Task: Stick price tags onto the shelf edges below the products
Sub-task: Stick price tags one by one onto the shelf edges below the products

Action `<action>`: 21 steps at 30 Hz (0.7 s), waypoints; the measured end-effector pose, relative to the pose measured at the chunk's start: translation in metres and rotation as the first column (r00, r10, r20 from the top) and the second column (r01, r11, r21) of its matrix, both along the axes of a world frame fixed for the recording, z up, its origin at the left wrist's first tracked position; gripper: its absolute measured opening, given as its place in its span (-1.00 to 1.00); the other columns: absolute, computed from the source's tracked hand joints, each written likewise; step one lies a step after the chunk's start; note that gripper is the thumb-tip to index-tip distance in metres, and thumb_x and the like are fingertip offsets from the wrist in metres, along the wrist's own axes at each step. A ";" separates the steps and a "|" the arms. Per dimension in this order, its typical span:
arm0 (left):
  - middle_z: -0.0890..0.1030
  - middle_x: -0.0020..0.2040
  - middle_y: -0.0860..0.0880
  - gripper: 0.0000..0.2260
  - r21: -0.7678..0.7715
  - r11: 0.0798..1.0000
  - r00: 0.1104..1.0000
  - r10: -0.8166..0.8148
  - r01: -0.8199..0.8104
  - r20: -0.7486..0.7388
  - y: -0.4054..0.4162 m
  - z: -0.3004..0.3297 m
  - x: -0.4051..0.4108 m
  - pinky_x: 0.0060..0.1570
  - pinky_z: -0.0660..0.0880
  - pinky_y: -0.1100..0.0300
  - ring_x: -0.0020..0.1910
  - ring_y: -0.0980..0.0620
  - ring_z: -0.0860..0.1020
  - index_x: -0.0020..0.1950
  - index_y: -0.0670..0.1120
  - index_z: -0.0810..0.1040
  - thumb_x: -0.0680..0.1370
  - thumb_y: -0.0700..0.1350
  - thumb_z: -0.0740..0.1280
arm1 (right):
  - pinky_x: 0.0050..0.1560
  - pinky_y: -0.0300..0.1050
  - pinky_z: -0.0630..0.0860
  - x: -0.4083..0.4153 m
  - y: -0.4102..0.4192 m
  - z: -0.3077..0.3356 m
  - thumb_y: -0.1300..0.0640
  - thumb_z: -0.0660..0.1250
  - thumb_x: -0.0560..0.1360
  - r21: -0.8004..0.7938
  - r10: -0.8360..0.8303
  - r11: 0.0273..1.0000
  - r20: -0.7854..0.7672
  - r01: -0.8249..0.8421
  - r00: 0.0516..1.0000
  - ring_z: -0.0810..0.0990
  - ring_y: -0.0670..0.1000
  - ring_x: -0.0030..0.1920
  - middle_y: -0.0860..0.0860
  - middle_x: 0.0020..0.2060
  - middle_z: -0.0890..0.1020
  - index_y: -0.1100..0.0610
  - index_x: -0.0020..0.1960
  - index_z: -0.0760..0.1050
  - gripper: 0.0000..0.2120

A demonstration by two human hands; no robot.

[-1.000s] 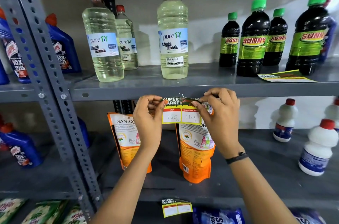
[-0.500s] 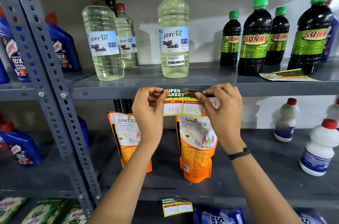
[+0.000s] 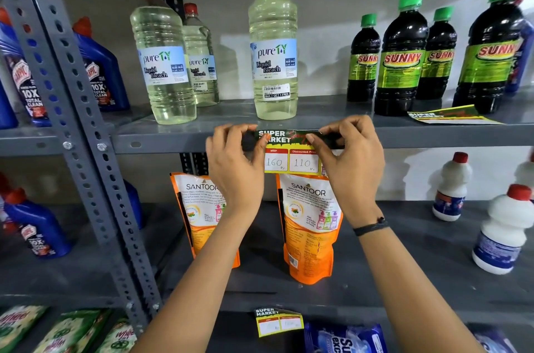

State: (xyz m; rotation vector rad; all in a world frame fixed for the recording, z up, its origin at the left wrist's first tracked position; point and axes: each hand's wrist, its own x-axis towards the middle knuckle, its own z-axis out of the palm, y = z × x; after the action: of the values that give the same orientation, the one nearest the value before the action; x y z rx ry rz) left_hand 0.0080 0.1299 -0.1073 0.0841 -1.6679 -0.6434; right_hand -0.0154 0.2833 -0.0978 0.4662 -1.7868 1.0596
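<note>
Pressing a price tag (image 3: 290,151) against the front lip of the shelf edge (image 3: 161,143), the person has the left hand (image 3: 234,162) pinched on the tag's left end and the right hand (image 3: 351,160) pinched on its right end, the two hands apart with the printed face between them. Both hands are closed on the tag, thumbs in front and fingers curled over the top strip. The tag's dark top band lies along the shelf edge, while its lower part, with 160 and 110 written in, hangs below that edge. Whether the band is already stuck down cannot be told.

Directly above the shelf edge stands a liquid bleach bottle (image 3: 273,43), so this tag looks meant for that product. Further right on the same shelf, beside the dark green-capped bottles (image 3: 401,57), a loose tag (image 3: 450,115) lies flat on the surface, apparently not yet applied. Well below the shelf edge, a lower tag (image 3: 278,322) already hangs from the next shelf lip, under the orange refill pouches (image 3: 310,225), and appears done.

Judging by this, one tag looks placed, one is being fixed, and at least one remains. No tags show under the blue bottles (image 3: 101,69) to the left or the white bottles (image 3: 504,228) low on the right.
</note>
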 end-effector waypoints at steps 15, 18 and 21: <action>0.60 -0.03 0.03 -0.80 -0.151 0.986 0.997 0.071 -0.065 0.037 0.022 -0.002 -0.019 0.15 0.28 -0.06 0.06 -0.05 0.50 0.02 0.05 0.60 0.55 0.09 0.25 | -0.22 0.15 0.53 -0.005 0.000 -0.002 -0.06 0.43 0.42 0.048 -0.065 0.997 -0.042 0.067 0.997 0.57 0.10 -0.14 0.03 -0.10 0.60 0.08 -0.03 0.57 -0.76; 0.59 -0.05 0.01 -0.81 -0.132 0.990 0.998 0.060 -0.057 0.015 0.023 -0.004 -0.021 0.16 0.27 -0.06 0.05 -0.06 0.49 0.01 0.03 0.60 0.54 0.08 0.27 | -0.20 0.15 0.53 -0.004 -0.001 -0.003 -0.06 0.43 0.42 0.044 -0.061 0.997 -0.038 0.062 0.997 0.57 0.09 -0.13 0.03 -0.11 0.60 0.09 -0.03 0.57 -0.76; 0.58 -0.06 -0.01 -0.81 -0.130 0.990 0.997 0.068 -0.063 0.040 0.023 -0.002 -0.019 0.16 0.28 -0.09 0.05 -0.07 0.49 0.01 0.03 0.59 0.55 0.08 0.26 | -0.19 0.14 0.54 -0.002 0.000 -0.002 -0.06 0.42 0.43 0.039 -0.055 0.998 -0.022 0.056 0.998 0.57 0.09 -0.13 0.03 -0.10 0.60 0.08 -0.02 0.57 -0.75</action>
State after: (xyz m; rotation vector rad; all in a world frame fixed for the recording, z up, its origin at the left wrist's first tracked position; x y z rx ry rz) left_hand -0.0110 0.1533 -0.1097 0.0606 -1.7384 -0.4863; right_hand -0.0178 0.2835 -0.0993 0.4477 -1.7954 0.9789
